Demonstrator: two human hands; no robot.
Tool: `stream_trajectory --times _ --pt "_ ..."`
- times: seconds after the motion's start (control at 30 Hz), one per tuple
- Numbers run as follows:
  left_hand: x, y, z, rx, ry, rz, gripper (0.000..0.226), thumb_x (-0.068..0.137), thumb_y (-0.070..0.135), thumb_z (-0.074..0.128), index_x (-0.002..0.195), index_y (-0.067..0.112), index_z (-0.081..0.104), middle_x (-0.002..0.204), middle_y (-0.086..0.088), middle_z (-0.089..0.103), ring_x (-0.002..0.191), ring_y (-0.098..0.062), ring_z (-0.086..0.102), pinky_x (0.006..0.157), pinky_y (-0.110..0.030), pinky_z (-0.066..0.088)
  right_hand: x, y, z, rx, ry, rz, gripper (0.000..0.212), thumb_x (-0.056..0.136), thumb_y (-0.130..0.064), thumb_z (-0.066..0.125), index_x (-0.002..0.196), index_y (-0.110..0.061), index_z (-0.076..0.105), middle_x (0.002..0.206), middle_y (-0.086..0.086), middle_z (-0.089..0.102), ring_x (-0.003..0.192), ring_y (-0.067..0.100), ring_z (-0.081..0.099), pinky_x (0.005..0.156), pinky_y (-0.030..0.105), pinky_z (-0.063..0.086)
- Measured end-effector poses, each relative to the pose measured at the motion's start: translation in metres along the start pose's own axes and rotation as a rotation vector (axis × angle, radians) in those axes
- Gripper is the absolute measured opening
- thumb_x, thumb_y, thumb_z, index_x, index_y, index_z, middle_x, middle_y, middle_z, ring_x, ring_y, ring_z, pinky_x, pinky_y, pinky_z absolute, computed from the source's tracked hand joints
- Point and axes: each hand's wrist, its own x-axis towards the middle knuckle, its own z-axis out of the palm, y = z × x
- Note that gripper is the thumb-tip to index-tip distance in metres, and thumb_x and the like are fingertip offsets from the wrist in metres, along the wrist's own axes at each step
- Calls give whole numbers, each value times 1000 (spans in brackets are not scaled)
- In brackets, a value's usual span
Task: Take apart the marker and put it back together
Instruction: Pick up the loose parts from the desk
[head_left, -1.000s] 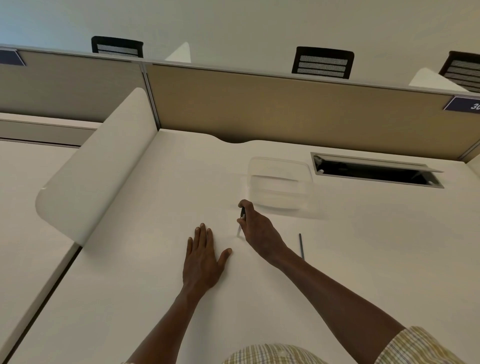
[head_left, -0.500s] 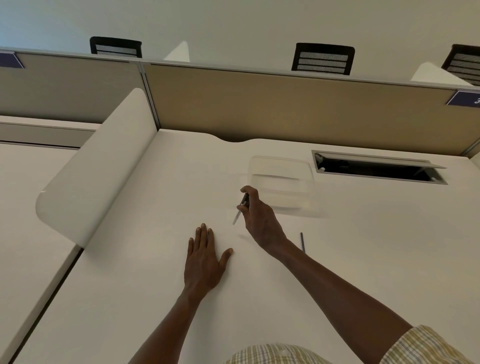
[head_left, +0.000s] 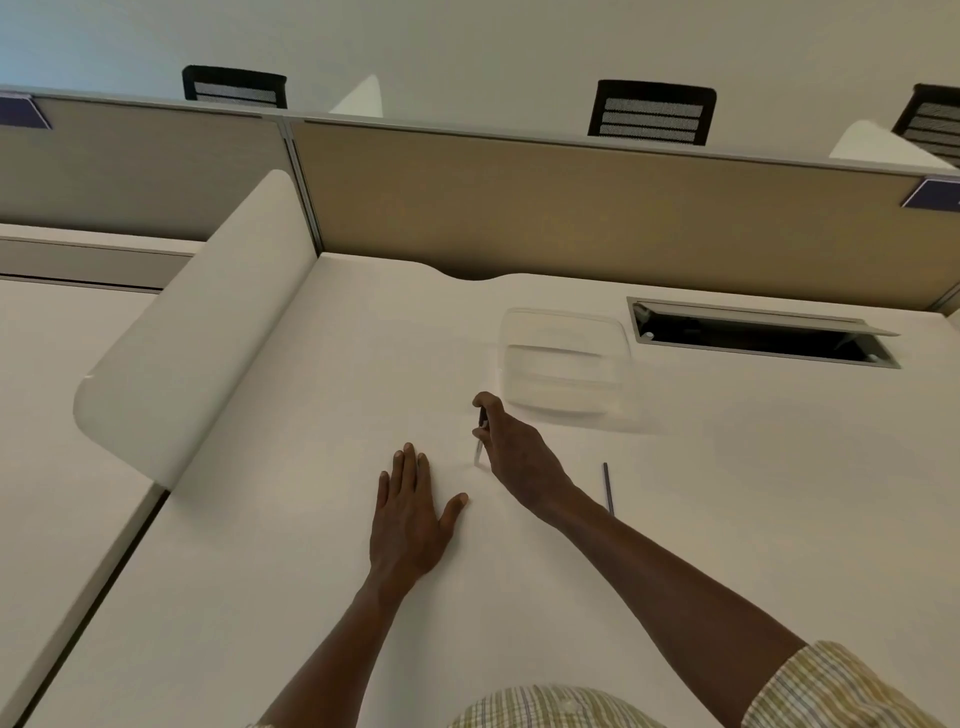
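My right hand (head_left: 511, 449) is closed around a slim marker part (head_left: 480, 439), white with a dark upper end, held nearly upright with its lower tip close to the white desk (head_left: 727, 519). Most of the part is hidden by my fingers. A thin dark rod (head_left: 608, 488), another marker piece, lies on the desk just right of my right wrist. My left hand (head_left: 410, 514) rests flat on the desk, palm down, fingers together, holding nothing.
A clear plastic container (head_left: 563, 361) sits just beyond my right hand. An open cable hatch (head_left: 758, 332) is at the back right. A tan partition (head_left: 571, 208) runs along the rear and a white curved divider (head_left: 192, 332) stands at the left.
My right hand lifted the marker part off the desk half a second ago, then lowered it back toward the surface and turned it more upright. My left hand stayed flat.
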Motion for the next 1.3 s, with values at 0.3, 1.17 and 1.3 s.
stream_trajectory --times 0.3,1.17,1.3 --pt "0 0 -1 -7 1 4 88 94 69 22 155 7 8 166 -9 -1 153 -20 -6 124 -39 2 0 -2 -1 5 1 10 38 97 -13 52 124 -29 31 78 -8 52 75 -28 47 53 9 30" --pt "0 0 1 -12 3 5 89 93 70 19 155 8 7 166 -8 -1 152 -19 -7 124 -39 1 0 -11 -3 -3 49 -46 32 97 -10 52 122 -20 34 75 1 56 65 19 60 56 27 47" --pt "0 -1 1 -3 -2 1 90 93 71 17 155 7 7 166 -8 -2 152 -19 -7 124 -39 1 2 -11 -4 5 72 -24 37 96 -9 55 124 -22 34 76 1 56 62 14 55 57 23 43"
